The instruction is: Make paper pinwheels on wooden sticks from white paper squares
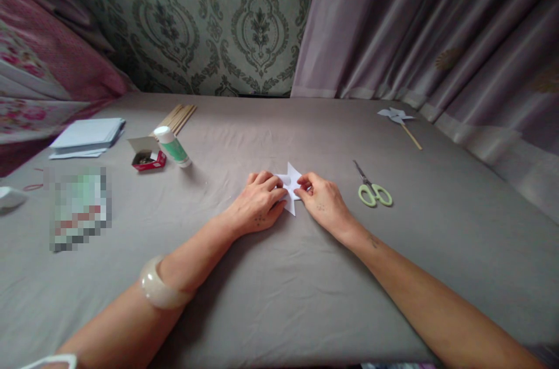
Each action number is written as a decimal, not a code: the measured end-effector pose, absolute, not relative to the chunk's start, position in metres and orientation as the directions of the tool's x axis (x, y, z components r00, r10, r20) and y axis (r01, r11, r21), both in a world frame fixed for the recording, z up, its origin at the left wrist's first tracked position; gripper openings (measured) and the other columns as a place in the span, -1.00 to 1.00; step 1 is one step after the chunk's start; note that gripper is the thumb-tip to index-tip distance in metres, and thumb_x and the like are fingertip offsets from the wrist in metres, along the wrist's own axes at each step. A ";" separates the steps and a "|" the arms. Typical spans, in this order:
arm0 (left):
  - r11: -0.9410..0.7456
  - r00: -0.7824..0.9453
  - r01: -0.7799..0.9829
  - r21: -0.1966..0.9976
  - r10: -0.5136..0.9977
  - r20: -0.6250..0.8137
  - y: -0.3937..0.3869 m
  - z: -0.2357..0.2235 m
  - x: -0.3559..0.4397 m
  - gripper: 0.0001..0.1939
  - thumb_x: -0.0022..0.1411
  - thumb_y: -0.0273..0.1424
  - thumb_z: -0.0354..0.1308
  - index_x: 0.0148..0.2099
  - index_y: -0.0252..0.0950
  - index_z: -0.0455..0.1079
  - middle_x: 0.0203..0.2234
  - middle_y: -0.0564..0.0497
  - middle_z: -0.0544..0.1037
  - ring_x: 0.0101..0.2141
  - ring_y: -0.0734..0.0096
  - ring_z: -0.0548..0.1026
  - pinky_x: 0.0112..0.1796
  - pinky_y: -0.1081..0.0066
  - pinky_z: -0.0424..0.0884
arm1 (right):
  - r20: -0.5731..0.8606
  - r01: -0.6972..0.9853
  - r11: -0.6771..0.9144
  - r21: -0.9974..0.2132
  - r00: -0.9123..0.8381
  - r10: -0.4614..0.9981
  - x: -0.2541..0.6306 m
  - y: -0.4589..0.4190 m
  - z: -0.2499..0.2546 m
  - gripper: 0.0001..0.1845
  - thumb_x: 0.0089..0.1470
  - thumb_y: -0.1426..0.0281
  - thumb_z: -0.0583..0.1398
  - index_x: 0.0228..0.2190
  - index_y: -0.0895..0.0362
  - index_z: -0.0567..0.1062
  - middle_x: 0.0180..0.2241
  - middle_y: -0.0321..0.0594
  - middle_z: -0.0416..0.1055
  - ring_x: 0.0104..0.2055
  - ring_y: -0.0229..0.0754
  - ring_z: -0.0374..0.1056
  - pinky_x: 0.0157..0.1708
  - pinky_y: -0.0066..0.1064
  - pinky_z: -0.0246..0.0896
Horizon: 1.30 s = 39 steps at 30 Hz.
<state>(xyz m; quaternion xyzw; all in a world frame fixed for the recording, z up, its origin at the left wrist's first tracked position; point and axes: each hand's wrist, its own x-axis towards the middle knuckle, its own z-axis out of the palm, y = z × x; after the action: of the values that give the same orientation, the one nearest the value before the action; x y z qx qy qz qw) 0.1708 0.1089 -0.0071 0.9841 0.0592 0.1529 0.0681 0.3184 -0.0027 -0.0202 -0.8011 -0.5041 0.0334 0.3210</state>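
A white paper pinwheel [291, 203] lies on the cloth-covered table between my hands, its pointed blades sticking out above and below. My left hand [261, 201] is closed over its left side, fingers bent and pressing on the folded paper. From the right, my right hand [324, 197] pinches the pinwheel's edge with thumb and forefinger. Parts of the paper are hidden under my fingers. To the right of that hand lie scissors [369, 188] with light green handles.
A finished pinwheel on a stick [396, 116] lies at the back right. On the left are a paper stack [87, 135], wooden sticks [179, 119], an open red box [148, 160] of small dark items, a leaning white-and-green glue bottle [173, 148] and a blurred-out object [81, 206].
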 end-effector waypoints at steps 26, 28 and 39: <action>-0.982 0.951 0.098 0.159 0.140 0.275 0.108 -0.005 0.170 -0.75 0.30 -0.37 -0.01 -0.10 -0.24 0.47 -0.18 -0.10 0.49 -0.12 0.17 0.32 -0.14 0.19 0.17 | 0.207 0.799 -0.265 -0.540 0.431 0.878 0.321 0.001 -0.014 -0.91 0.07 0.46 0.21 -0.35 0.13 0.55 -0.34 -0.16 0.56 -0.30 -0.17 0.45 -0.25 -0.38 0.25; -0.982 0.952 0.103 0.159 0.143 0.272 0.108 -0.005 0.170 -0.75 0.29 -0.37 -0.01 -0.10 -0.25 0.47 -0.18 -0.10 0.50 -0.12 0.17 0.33 -0.14 0.19 0.17 | 0.197 0.807 -0.254 -0.533 0.411 0.890 0.322 0.001 -0.012 -0.88 0.08 0.48 0.20 -0.34 0.12 0.57 -0.32 -0.17 0.55 -0.28 -0.18 0.44 -0.25 -0.39 0.24; -0.978 0.955 0.117 0.171 0.158 0.251 0.107 -0.004 0.170 -0.73 0.30 -0.36 -0.02 -0.11 -0.27 0.48 -0.19 -0.10 0.50 -0.11 0.16 0.33 -0.13 0.18 0.18 | 0.117 0.840 -0.272 -0.470 0.365 0.924 0.319 0.000 -0.003 -0.75 0.15 0.49 0.14 -0.25 0.09 0.62 -0.24 -0.14 0.54 -0.21 -0.16 0.43 -0.19 -0.41 0.23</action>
<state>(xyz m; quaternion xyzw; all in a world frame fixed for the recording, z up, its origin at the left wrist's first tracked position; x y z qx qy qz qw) 0.1705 0.1070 -0.0037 0.9857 0.0698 0.1329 0.0773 0.3185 0.0005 -0.0034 -0.7925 -0.5562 0.0902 0.2333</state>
